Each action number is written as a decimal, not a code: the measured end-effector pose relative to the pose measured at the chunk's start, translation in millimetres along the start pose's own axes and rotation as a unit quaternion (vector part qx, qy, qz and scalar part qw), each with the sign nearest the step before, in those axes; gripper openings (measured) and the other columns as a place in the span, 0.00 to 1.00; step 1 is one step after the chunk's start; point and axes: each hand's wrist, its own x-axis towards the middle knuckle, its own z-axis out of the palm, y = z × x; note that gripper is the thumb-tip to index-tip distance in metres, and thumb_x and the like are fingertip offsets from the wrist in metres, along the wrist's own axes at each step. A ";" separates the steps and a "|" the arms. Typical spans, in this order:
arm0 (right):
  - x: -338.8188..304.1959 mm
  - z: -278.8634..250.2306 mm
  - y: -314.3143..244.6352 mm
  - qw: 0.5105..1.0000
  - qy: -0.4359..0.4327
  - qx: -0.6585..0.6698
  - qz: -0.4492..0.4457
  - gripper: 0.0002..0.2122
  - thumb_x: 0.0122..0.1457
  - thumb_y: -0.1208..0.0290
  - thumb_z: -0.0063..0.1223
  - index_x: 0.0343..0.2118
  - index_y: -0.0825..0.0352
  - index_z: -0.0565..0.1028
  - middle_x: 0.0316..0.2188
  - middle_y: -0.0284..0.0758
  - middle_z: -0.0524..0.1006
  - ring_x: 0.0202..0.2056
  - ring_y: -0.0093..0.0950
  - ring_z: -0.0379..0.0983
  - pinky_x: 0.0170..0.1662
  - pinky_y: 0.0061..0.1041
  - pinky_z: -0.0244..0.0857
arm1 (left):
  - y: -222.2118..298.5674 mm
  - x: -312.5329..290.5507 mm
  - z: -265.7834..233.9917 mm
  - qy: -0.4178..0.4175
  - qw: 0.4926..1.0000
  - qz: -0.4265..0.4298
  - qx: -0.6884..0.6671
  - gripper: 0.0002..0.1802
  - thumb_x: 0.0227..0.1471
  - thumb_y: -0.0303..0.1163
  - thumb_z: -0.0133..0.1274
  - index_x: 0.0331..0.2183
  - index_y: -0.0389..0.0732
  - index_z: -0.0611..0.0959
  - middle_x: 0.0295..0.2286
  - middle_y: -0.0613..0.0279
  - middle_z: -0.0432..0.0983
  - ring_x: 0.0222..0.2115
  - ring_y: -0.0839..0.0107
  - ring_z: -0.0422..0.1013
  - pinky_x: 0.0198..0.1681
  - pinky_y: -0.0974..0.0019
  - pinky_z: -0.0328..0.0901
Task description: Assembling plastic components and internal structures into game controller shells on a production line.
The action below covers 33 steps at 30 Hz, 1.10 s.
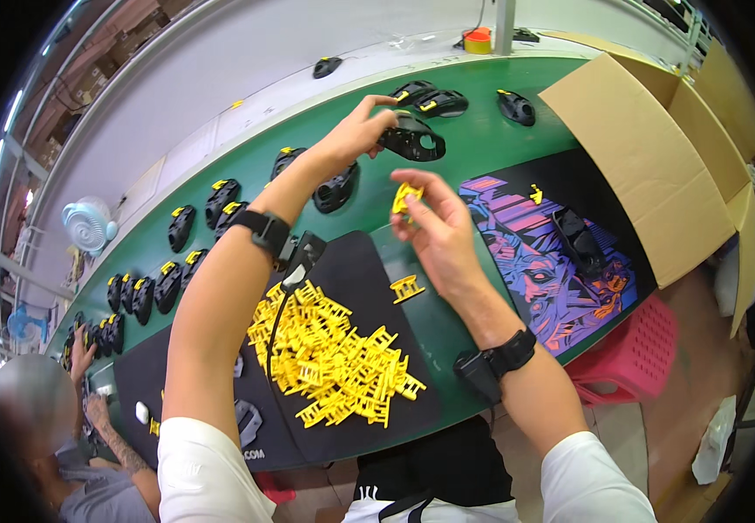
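My left hand (358, 132) reaches across the green table and is closed on a black plastic shell (425, 143) with an oval opening. My right hand (437, 228), nearer to me, pinches a yellow plastic clip (406, 197) between thumb and fingers. Below it, a single ladder-shaped yellow clip (406, 288) lies apart from a large heap of yellow clips (334, 357) on a black mat. Just beyond my left hand, more black shells (444, 104) with yellow ends rest on the table, and another shell (336, 188) sits under my left wrist.
An open cardboard box (648, 157) stands at the right. Beside it a colourful printed mat (552, 270) carries a black shell (576, 242) and a small yellow clip (536, 193). Rows of black shells (168, 286) line the left, where a co-worker's hand (83, 356) works. A pink stool (630, 353) stands below.
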 end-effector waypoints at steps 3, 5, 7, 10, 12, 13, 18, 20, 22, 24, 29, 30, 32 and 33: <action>-0.7 13.5 -9.4 0.987 0.012 -0.134 -0.088 0.13 0.63 0.79 0.54 0.50 0.68 0.74 0.32 0.28 0.76 0.32 0.16 0.71 0.35 0.16 0.65 | 0.6 -52.3 -38.7 0.029 0.977 -0.113 -0.177 0.16 0.63 0.41 0.47 0.45 0.41 0.77 0.34 0.64 0.75 0.30 0.75 0.69 0.31 0.70 0.64; -2.6 22.4 -14.5 0.981 -0.020 -0.156 -0.112 0.11 0.62 0.79 0.56 0.47 0.68 0.76 0.32 0.27 0.78 0.34 0.15 0.73 0.38 0.15 0.66 | -1.8 -98.8 -41.1 0.081 0.966 -0.108 -0.222 0.19 0.64 0.44 0.47 0.47 0.39 0.76 0.34 0.62 0.75 0.30 0.74 0.71 0.31 0.68 0.67; -11.9 35.0 -24.5 0.985 -0.038 -0.144 -0.085 0.09 0.61 0.78 0.57 0.44 0.69 0.78 0.32 0.28 0.79 0.33 0.15 0.74 0.39 0.16 0.68 | 3.1 -149.6 -39.7 0.136 0.950 -0.096 -0.263 0.23 0.64 0.46 0.47 0.49 0.37 0.76 0.34 0.60 0.75 0.31 0.73 0.72 0.31 0.67 0.69; -19.7 35.4 -21.8 0.937 -0.098 -0.315 -0.113 0.09 0.58 0.79 0.59 0.42 0.70 0.78 0.30 0.32 0.81 0.31 0.17 0.77 0.36 0.18 0.71 | -0.3 -190.2 -15.7 0.207 0.931 -0.050 -0.296 0.23 0.66 0.49 0.44 0.46 0.37 0.76 0.38 0.58 0.75 0.41 0.64 0.77 0.34 0.54 0.79; -26.6 42.3 -15.0 0.935 -0.121 -0.324 -0.083 0.08 0.58 0.79 0.60 0.41 0.70 0.78 0.30 0.33 0.82 0.31 0.18 0.78 0.36 0.18 0.71 | -4.7 -210.4 -8.0 0.216 0.918 -0.032 -0.331 0.24 0.66 0.49 0.44 0.48 0.37 0.75 0.40 0.56 0.75 0.41 0.63 0.77 0.33 0.54 0.79; -28.2 44.8 -12.3 0.929 -0.136 -0.338 -0.062 0.08 0.57 0.79 0.60 0.40 0.71 0.78 0.30 0.34 0.82 0.31 0.19 0.79 0.36 0.19 0.72 | -9.8 -215.3 -6.8 0.215 0.905 -0.008 -0.368 0.26 0.65 0.49 0.44 0.51 0.36 0.73 0.43 0.53 0.75 0.41 0.63 0.77 0.33 0.54 0.79; -35.0 54.5 -0.5 0.919 -0.126 -0.359 -0.103 0.07 0.55 0.78 0.63 0.37 0.68 0.80 0.30 0.35 0.83 0.31 0.23 0.81 0.34 0.20 0.72 | -30.2 -240.0 -6.6 0.125 0.910 0.035 -0.393 0.33 0.62 0.45 0.49 0.63 0.44 0.60 0.48 0.49 0.72 0.45 0.57 0.75 0.39 0.52 0.78; -31.0 52.1 -4.2 0.905 -0.114 -0.386 -0.140 0.07 0.54 0.78 0.63 0.37 0.67 0.81 0.29 0.34 0.83 0.30 0.22 0.80 0.33 0.20 0.71 | -20.3 -244.9 -6.6 0.101 0.931 0.067 -0.345 0.42 0.53 0.28 0.59 0.65 0.43 0.57 0.49 0.51 0.72 0.45 0.60 0.75 0.41 0.53 0.77; -30.6 50.8 -9.2 0.899 -0.095 -0.392 -0.172 0.07 0.53 0.78 0.65 0.35 0.65 0.82 0.29 0.32 0.82 0.28 0.21 0.77 0.30 0.20 0.68 | -14.3 -250.7 -1.5 0.084 0.943 0.062 -0.315 0.47 0.47 0.20 0.63 0.65 0.42 0.58 0.48 0.52 0.72 0.45 0.62 0.74 0.43 0.55 0.77; -32.5 54.3 -12.8 0.893 -0.097 -0.408 -0.167 0.06 0.53 0.78 0.65 0.35 0.65 0.82 0.29 0.32 0.82 0.28 0.21 0.77 0.29 0.20 0.67 | -8.6 -254.0 6.1 0.084 0.949 0.027 -0.302 0.49 0.45 0.19 0.66 0.65 0.41 0.59 0.46 0.53 0.72 0.44 0.65 0.75 0.43 0.60 0.77; -33.4 55.3 -8.6 0.858 -0.108 -0.452 -0.219 0.06 0.51 0.79 0.66 0.33 0.66 0.82 0.27 0.31 0.80 0.25 0.21 0.74 0.27 0.20 0.65 | -5.6 -250.6 18.2 0.084 0.959 0.021 -0.268 0.45 0.46 0.19 0.67 0.61 0.39 0.61 0.46 0.54 0.73 0.38 0.67 0.79 0.41 0.64 0.76; -32.9 54.1 -7.8 0.858 -0.108 -0.452 -0.218 0.06 0.51 0.79 0.66 0.33 0.66 0.82 0.27 0.31 0.80 0.25 0.21 0.74 0.27 0.20 0.65 | -5.4 -250.6 18.9 0.090 0.956 0.029 -0.277 0.44 0.46 0.19 0.66 0.60 0.38 0.61 0.46 0.53 0.73 0.37 0.67 0.79 0.41 0.64 0.76; -31.6 53.0 -7.8 0.869 -0.102 -0.434 -0.217 0.06 0.51 0.79 0.66 0.32 0.66 0.82 0.27 0.31 0.80 0.24 0.21 0.73 0.26 0.20 0.64 | -3.8 -250.7 18.9 0.100 0.954 0.032 -0.279 0.44 0.47 0.19 0.66 0.60 0.38 0.60 0.46 0.53 0.73 0.37 0.67 0.79 0.41 0.64 0.76; -31.9 54.6 -8.6 0.868 -0.103 -0.433 -0.219 0.06 0.51 0.79 0.66 0.32 0.66 0.82 0.27 0.31 0.80 0.24 0.21 0.73 0.26 0.20 0.64 | -2.7 -251.0 18.7 0.109 0.952 0.034 -0.282 0.43 0.47 0.19 0.66 0.60 0.38 0.60 0.46 0.52 0.74 0.37 0.67 0.79 0.41 0.64 0.76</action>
